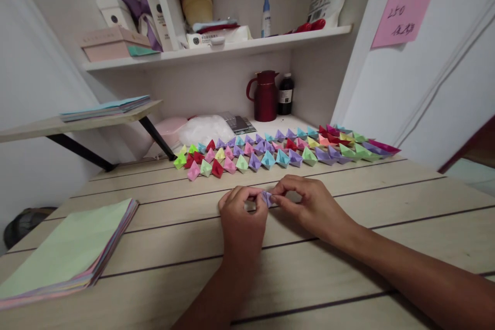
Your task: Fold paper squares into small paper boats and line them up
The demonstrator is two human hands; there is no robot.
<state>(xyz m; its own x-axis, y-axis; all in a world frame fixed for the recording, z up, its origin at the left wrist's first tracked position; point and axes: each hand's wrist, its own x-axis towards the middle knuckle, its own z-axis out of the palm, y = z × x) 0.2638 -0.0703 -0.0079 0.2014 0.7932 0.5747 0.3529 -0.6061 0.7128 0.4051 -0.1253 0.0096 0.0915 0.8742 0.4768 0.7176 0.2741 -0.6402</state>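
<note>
A small folded piece of purple paper (266, 198) is pinched between my two hands, just above the wooden table (185, 237). My left hand (244, 216) grips its left side between thumb and forefinger. On the other side, my right hand (305, 203) holds the right edge with thumb and fingertips. The fingers cover much of the paper, so its full shape is hidden. Beyond the hands stand rows of little folded paper boats (254, 161) in purple, blue, green, pink, red and yellow.
A stack of coloured paper sheets (65, 247) lies at the table's left. More sheets (104, 107) rest on a small raised shelf (77, 126) with black legs. A red jug (266, 95) and a dark bottle (285, 94) stand behind the boats. A pink note (404, 13) hangs at right.
</note>
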